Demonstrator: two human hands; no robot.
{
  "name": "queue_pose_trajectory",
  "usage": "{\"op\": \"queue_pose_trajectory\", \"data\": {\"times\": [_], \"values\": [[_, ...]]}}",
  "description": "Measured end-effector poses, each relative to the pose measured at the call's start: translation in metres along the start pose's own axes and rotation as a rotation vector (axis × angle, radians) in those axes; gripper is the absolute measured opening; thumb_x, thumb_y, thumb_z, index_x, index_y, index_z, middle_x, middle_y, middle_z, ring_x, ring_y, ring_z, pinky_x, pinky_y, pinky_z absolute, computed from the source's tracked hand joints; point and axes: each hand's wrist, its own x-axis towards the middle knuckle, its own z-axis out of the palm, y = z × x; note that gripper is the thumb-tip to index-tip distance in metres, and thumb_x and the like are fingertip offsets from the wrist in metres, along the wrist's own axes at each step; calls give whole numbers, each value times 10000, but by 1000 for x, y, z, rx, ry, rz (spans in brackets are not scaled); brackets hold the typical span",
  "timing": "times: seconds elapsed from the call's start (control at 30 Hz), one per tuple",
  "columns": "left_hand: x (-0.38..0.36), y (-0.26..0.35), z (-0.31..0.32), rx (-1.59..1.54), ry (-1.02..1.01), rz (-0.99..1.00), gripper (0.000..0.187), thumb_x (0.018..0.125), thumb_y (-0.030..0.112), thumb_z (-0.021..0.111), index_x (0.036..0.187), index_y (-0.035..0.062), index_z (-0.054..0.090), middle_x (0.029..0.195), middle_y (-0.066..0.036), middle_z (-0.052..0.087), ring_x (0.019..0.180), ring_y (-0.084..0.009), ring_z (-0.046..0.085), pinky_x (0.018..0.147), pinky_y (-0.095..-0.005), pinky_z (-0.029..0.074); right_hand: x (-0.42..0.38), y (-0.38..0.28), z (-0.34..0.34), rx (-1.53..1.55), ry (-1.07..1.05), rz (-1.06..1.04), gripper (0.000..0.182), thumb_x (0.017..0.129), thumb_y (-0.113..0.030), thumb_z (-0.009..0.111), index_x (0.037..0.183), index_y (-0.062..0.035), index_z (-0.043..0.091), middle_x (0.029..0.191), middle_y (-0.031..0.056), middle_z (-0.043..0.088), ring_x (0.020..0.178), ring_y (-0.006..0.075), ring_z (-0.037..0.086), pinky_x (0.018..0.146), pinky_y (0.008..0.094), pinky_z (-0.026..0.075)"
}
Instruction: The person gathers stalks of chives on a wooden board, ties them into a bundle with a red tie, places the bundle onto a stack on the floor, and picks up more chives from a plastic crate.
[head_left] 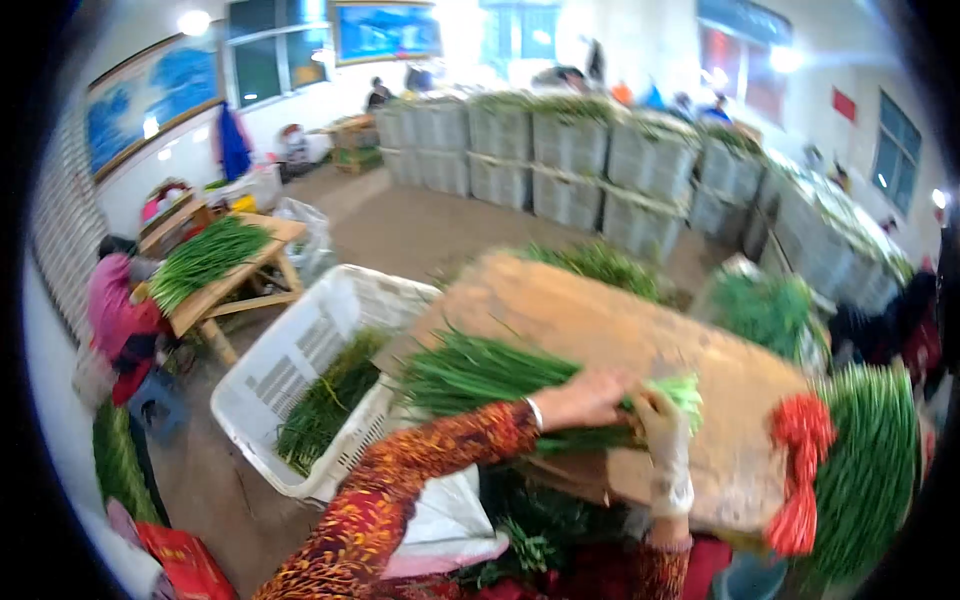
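Wooden board (600, 330) carries a bunch of green chives (480, 372) at centre, a white crate (290, 360) at nine o'clock and red ties (800, 470) at four; left hand (590, 398) closes over the stalks; right hand (665, 420), gloved, pinches their pale ends; bare board lies toward twelve.

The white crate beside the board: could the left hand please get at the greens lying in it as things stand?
Probably yes: the left hand rests on the chive bunch, the white crate stands open-topped just beyond the board, and nothing lies between.
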Motion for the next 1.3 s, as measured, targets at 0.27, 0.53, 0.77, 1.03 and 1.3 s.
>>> {"op": "queue_pose_trajectory", "data": {"times": [0.27, 0.53, 0.77, 1.03, 1.3], "values": [[-2, 9, 4, 89, -74, -60, 603, 755, 356, 587, 1219, 13, 411, 1161, -170, 471, 1045, -333, 463, 881, -430, 399, 2, 20, -5, 158, -93, -106, 147, 877, -152, 535, 905, -30, 612, 611, 10, 567, 481, 51, 463, 440, 175, 376], [10, 13, 7, 248, -213, 5, 793, 635, 291, 688, 1278, 6, 321, 1231, -166, 433, 1126, -325, 432, 963, -500, 306, -19, 7, 8, 251, -48, -26, 289, 894, -238, 495, 656, -79, 535, 551, -8, 507, 453, 56, 426, 418, 191, 333], [4, 33, 16, 190, -133, -68, 858, 587, 257, 736, 1275, -14, 300, 1068, -196, 524, 988, -361, 508, 886, -469, 365, -59, 28, 14, -243, 235, -296, 211, 844, -174, 491, 705, -19, 526, 525, 127, 475, 473, 167, 463, 455, 327, 378], [-6, 45, 9, 162, -138, -4, 1011, 456, 352, 818, 1275, 9, 338, 1107, -186, 514, 1020, -322, 509, 896, -391, 381, -114, 65, 37, -161, 384, -261, 158, 798, -43, 537, 656, -23, 472, 570, 139, 443, 489, 246, 415, 484, 346, 359], [-17, 49, 24, 210, -5, -39, 951, 455, 279, 815, 1244, -1, 363, 1011, -142, 549, 963, -288, 530, 850, -368, 398, -123, 46, 47, 146, 402, -149, 192, 847, -83, 495, 673, -6, 463, 557, 34, 360, 534, 101, 333, 485, 279, 344]]}}
